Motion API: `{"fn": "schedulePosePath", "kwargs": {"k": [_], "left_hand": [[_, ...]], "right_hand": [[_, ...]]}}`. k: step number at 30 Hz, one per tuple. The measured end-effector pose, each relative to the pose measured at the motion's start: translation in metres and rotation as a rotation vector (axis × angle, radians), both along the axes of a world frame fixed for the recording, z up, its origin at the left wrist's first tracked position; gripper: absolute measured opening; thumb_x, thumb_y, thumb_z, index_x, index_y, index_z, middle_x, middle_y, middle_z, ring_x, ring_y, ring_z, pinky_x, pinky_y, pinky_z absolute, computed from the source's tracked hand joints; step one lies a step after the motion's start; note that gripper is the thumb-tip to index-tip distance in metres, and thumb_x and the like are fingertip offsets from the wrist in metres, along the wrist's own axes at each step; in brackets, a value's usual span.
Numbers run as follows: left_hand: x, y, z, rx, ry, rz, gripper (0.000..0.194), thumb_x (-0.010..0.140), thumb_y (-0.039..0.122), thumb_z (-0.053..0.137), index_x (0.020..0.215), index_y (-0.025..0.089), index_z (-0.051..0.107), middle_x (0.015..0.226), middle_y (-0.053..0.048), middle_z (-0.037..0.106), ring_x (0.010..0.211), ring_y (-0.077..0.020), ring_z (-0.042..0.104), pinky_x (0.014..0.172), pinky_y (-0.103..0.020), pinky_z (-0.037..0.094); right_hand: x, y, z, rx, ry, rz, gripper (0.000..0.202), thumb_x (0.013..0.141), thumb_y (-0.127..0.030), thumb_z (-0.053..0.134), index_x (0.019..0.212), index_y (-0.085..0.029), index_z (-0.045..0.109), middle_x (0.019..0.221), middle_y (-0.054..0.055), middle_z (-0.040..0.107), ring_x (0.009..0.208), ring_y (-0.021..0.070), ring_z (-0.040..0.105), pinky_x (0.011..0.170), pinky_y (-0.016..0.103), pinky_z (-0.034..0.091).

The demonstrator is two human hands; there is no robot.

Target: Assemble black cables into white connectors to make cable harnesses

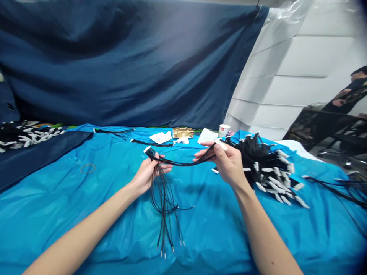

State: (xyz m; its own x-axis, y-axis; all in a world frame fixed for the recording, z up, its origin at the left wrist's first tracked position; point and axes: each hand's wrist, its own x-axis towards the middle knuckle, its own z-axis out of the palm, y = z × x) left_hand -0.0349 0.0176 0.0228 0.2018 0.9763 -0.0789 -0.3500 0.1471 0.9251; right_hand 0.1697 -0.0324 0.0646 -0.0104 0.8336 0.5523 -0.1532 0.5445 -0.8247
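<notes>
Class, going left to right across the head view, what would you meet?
Cable pile at the left edge, thin brown loop, left grip, gold packet, right grip, white-tipped cable heap, background person.

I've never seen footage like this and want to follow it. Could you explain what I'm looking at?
There is no machine here: a person works bare-handed. The single picture comes from a camera worn on the head, looking forward and down. The left grip and right grip hold a black wire bundle with white end pieces; loose wires hang below the left grip. On the blue sheet lie a heap of black wires to the right and a thin loop to the left; a paper cup stands farther back.
</notes>
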Motion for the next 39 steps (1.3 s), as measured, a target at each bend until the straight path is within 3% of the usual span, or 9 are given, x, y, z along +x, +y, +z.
{"fn": "schedulePosePath", "kwargs": {"k": [7, 10, 14, 17, 20, 23, 27, 30, 39], "left_hand": [[0.0, -0.004, 0.001, -0.065, 0.094, -0.16, 0.026, 0.076, 0.03, 0.059, 0.092, 0.01, 0.052, 0.087, -0.014, 0.067, 0.071, -0.0198, 0.066, 0.064, -0.03, 0.054], [0.003, -0.01, 0.003, -0.106, 0.095, -0.246, 0.024, 0.074, 0.025, 0.061, 0.091, 0.01, 0.052, 0.087, -0.014, 0.067, 0.065, -0.017, 0.066, 0.061, -0.026, 0.053], [0.008, -0.02, 0.005, -0.141, 0.076, -0.344, 0.025, 0.074, 0.026, 0.061, 0.089, 0.01, 0.051, 0.085, -0.012, 0.065, 0.063, -0.0164, 0.065, 0.058, -0.026, 0.052], [0.011, -0.026, 0.005, -0.097, 0.097, -0.364, 0.029, 0.074, 0.031, 0.061, 0.092, 0.013, 0.046, 0.082, -0.008, 0.064, 0.061, -0.0169, 0.065, 0.056, -0.027, 0.052], [0.012, -0.03, 0.003, -0.03, 0.164, -0.38, 0.033, 0.075, 0.038, 0.058, 0.093, 0.016, 0.041, 0.082, -0.007, 0.065, 0.059, -0.0187, 0.065, 0.055, -0.03, 0.052], [0.013, -0.031, -0.002, 0.048, 0.211, -0.418, 0.039, 0.074, 0.044, 0.056, 0.096, 0.018, 0.038, 0.082, -0.007, 0.065, 0.058, -0.0199, 0.066, 0.055, -0.032, 0.053], [0.015, -0.033, -0.007, 0.11, 0.27, -0.449, 0.042, 0.073, 0.047, 0.055, 0.098, 0.018, 0.039, 0.082, -0.008, 0.065, 0.057, -0.019, 0.065, 0.051, -0.028, 0.051], [0.017, -0.035, -0.009, 0.109, 0.288, -0.481, 0.039, 0.075, 0.046, 0.054, 0.097, 0.018, 0.038, 0.082, -0.008, 0.065, 0.057, -0.0187, 0.065, 0.053, -0.029, 0.051], [0.018, -0.038, -0.016, 0.046, 0.277, -0.544, 0.042, 0.075, 0.048, 0.052, 0.099, 0.019, 0.036, 0.086, -0.009, 0.063, 0.06, -0.0206, 0.065, 0.057, -0.034, 0.052]], "right_hand": [[0.0, -0.005, 0.001, -0.286, -0.082, 0.394, 0.038, 0.082, -0.047, 0.048, 0.092, -0.014, 0.063, 0.075, 0.009, 0.069, 0.064, 0.0206, 0.067, 0.058, 0.034, 0.054], [-0.009, -0.004, -0.002, -0.408, -0.102, 0.48, 0.037, 0.082, -0.046, 0.048, 0.089, -0.013, 0.063, 0.073, 0.008, 0.068, 0.056, 0.018, 0.065, 0.051, 0.029, 0.053], [-0.023, 0.005, -0.012, -0.427, -0.064, 0.343, 0.035, 0.081, -0.044, 0.049, 0.088, -0.013, 0.063, 0.072, 0.006, 0.066, 0.046, 0.0108, 0.057, 0.045, 0.023, 0.048], [-0.031, 0.015, -0.026, -0.314, -0.109, 0.111, 0.035, 0.081, -0.044, 0.049, 0.093, -0.014, 0.064, 0.081, 0.005, 0.065, 0.056, 0.0087, 0.055, 0.052, 0.02, 0.046], [-0.038, 0.023, -0.039, -0.211, -0.202, -0.044, 0.035, 0.079, -0.044, 0.051, 0.097, -0.016, 0.063, 0.094, 0.006, 0.063, 0.074, 0.0126, 0.058, 0.062, 0.023, 0.048], [-0.044, 0.027, -0.048, -0.229, -0.12, -0.029, 0.037, 0.079, -0.045, 0.051, 0.101, -0.017, 0.061, 0.101, 0.007, 0.063, 0.085, 0.0164, 0.06, 0.07, 0.027, 0.051], [-0.051, 0.028, -0.054, -0.283, -0.023, -0.012, 0.037, 0.079, -0.047, 0.051, 0.096, -0.016, 0.061, 0.087, 0.006, 0.067, 0.079, 0.0178, 0.063, 0.075, 0.031, 0.051], [-0.054, 0.028, -0.056, -0.27, -0.046, -0.034, 0.035, 0.079, -0.048, 0.05, 0.087, -0.016, 0.062, 0.082, 0.006, 0.068, 0.078, 0.0193, 0.064, 0.075, 0.032, 0.051], [-0.056, 0.027, -0.056, -0.299, 0.021, 0.082, 0.033, 0.077, -0.044, 0.055, 0.092, -0.016, 0.061, 0.082, 0.007, 0.069, 0.077, 0.0211, 0.065, 0.077, 0.035, 0.051]]}}
